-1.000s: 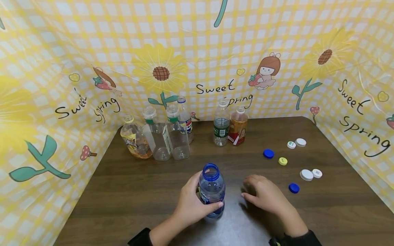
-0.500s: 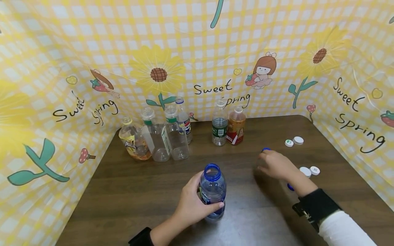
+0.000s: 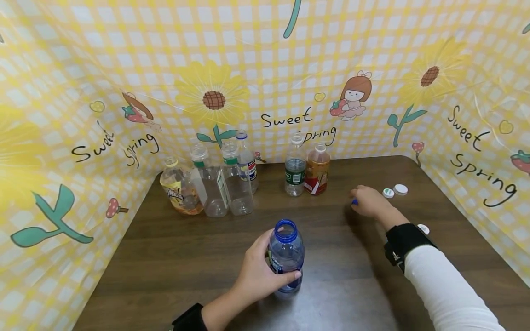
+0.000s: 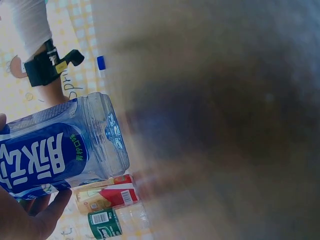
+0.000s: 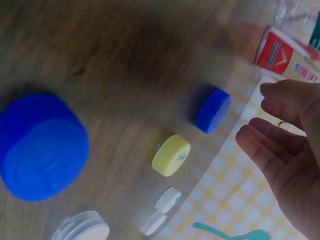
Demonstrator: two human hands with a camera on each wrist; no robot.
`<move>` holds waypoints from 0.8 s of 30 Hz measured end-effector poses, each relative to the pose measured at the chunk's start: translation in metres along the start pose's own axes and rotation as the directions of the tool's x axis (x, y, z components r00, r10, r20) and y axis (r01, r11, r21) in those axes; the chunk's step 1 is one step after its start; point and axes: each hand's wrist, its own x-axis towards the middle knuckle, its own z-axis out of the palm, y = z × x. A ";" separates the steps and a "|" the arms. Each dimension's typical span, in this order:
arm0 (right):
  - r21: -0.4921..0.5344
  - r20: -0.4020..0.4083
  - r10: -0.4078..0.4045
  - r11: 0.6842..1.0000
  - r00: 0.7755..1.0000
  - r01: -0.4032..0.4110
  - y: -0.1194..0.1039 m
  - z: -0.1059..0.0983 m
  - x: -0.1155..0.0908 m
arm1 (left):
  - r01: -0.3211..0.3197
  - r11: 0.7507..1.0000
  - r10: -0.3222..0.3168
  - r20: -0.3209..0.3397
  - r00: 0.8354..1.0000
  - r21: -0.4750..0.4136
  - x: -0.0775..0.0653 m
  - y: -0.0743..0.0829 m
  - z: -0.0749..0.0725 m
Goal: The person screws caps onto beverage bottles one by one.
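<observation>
My left hand (image 3: 261, 271) grips an uncapped blue-tinted plastic bottle (image 3: 288, 255), fingers and thumb around its body. The bottle stands upright on the table, and its blue label (image 4: 42, 157) faces the left wrist camera. Over at the right, my right hand (image 3: 370, 201) hovers by a blue bottle cap (image 5: 214, 111), which is partly hidden under it in the head view. Seen from the right wrist, the fingers are apart from that cap and hold nothing. A yellow cap (image 5: 171, 156) lies near it, and a second blue cap (image 5: 42, 147) is closer to the camera.
Two white caps (image 3: 400, 189) lie beyond the right hand; another white cap (image 3: 423, 229) shows beside the wristband. Several uncapped bottles (image 3: 240, 193) stand at the back left. A green-labelled bottle (image 3: 295, 177) and an orange-brown bottle (image 3: 318, 172) stand at the back centre.
My right hand has moved forward and right from beside the held bottle to the far blue cap, its forearm now covering several caps. The left hand and bottle stay in place.
</observation>
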 end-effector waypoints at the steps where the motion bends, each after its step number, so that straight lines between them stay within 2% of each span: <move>1: 0.008 0.012 0.011 1.000 1.000 -0.011 0.002 0.000 0.002 | 0.000 1.000 0.000 -0.003 1.000 0.000 0.000 0.000 0.000; 7: 0.047 0.106 0.071 0.996 0.992 -0.076 0.010 0.007 0.009 | 0.003 1.000 -0.003 -0.013 1.000 0.021 0.002 0.001 -0.002; 12: 0.022 0.175 0.094 0.995 0.980 -0.100 0.007 0.014 0.014 | 0.004 0.999 -0.004 -0.021 1.000 0.035 0.001 0.002 -0.004; 24: -0.039 0.113 0.071 0.997 0.991 -0.067 0.008 0.020 0.015 | 0.002 1.000 -0.002 -0.016 1.000 0.022 0.003 0.001 -0.004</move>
